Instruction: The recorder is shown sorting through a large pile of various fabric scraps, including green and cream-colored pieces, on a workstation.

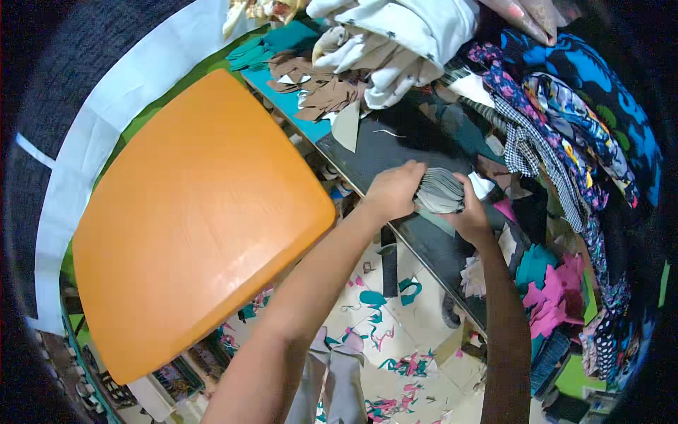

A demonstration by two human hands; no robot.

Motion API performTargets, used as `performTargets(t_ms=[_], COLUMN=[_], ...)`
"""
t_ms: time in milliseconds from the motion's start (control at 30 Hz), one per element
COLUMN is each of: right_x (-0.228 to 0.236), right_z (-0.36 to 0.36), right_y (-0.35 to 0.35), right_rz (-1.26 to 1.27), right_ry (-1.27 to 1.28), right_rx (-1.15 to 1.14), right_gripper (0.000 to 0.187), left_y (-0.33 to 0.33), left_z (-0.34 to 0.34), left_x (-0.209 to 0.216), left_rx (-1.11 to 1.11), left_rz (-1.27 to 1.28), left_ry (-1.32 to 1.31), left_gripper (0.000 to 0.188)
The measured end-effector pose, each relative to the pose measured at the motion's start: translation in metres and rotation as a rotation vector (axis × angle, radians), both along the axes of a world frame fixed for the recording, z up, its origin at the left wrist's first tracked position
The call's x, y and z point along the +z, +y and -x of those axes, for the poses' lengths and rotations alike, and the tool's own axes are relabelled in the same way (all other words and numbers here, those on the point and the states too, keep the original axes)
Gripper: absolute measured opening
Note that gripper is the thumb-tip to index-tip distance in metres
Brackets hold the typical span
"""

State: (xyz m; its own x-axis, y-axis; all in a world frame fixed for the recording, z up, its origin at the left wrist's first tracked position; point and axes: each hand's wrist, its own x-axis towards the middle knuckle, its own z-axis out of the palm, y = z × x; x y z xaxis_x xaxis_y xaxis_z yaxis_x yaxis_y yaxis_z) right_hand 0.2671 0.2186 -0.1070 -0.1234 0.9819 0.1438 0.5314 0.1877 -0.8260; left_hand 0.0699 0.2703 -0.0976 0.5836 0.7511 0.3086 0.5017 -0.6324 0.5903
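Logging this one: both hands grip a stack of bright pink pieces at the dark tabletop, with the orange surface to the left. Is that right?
Not quite: the head view shows a grey stack, not bright pink. The left hand and right hand do grip it at the dark tabletop, with the orange surface to the left.

textile workshop | floor scraps | brown cut pieces | patterned cloths

Grey stack mid-frame: underside hidden, layers too fine to count. Left grip, right grip: some fingers hidden. White cloth bundle cut by upper edge, forearms by lower. Floor scraps, lower centre: smallest unreadable.
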Motion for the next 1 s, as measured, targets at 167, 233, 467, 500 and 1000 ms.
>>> performTargets(t_ms=[167,233,467,500,1000], right_x=[0.014,0.004,-0.014,-0.018,0.004], right_z=[0.006,-0.004,-0.023,-0.025,-0.006], right_y=[0.012,0.022,0.04,0.041,-0.007], right_rz=[-0.084,-0.163,-0.06,-0.059,-0.211], right_ry=[-0.088,-0.085,-0.217,-0.214,-0.217], right_rx=[-0.042,-0.01,-0.271,-0.274,-0.394], right_gripper=[0.068,0.069,0.073,0.073,0.066], left_y=[0.006,0.012,0.015,0.016,-0.026], left_z=[-0.005,-0.012,-0.019,-0.018,-0.01], left_x=[0.003,0.0,-0.022,-0.025,-0.014], left_rx=[0.062,0.047,0.131,0.127,0.192], left_rz=[-0.09,-0.062,-0.153,-0.153,-0.155], left_ry=[-0.065,-0.072,-0.019,-0.016,-0.11], left_gripper=[0.065,0.07,0.067,0.067,0.058])
